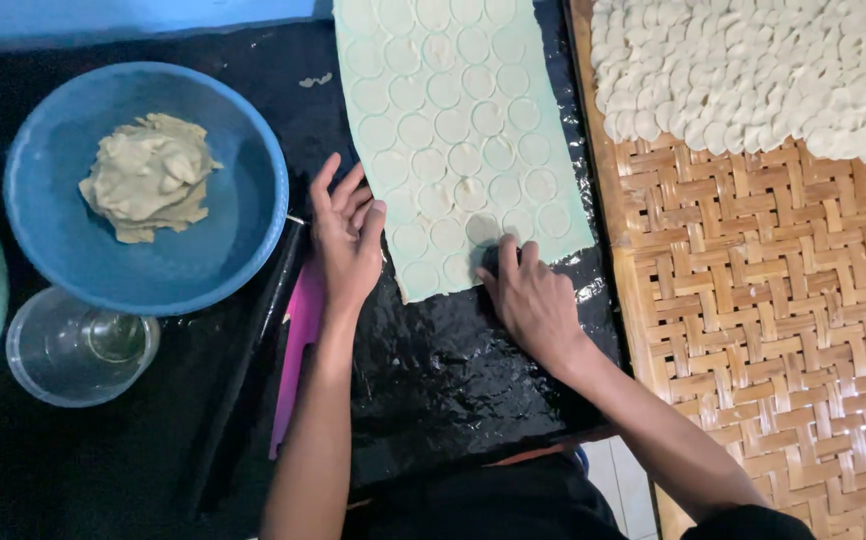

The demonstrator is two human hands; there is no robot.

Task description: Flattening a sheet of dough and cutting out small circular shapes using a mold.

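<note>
A pale green sheet of rolled dough (463, 130) lies on a black plastic surface (453, 360), marked with several cut circles. My left hand (346, 235) rests open at the sheet's left edge, fingers spread, touching the dough. My right hand (528, 295) presses down at the sheet's near edge, fingers closed over a small dark round cutter (493, 255) that is mostly hidden under them.
A blue bowl (63, 240) with a lump of dough (148, 175) sits at left, a clear glass (78, 350) beside it. A pink flat tool (298, 340) and a dark rolling pin (253, 350) lie near my left arm. A woven bamboo tray (763, 300) at right holds several cut dough discs (753, 70).
</note>
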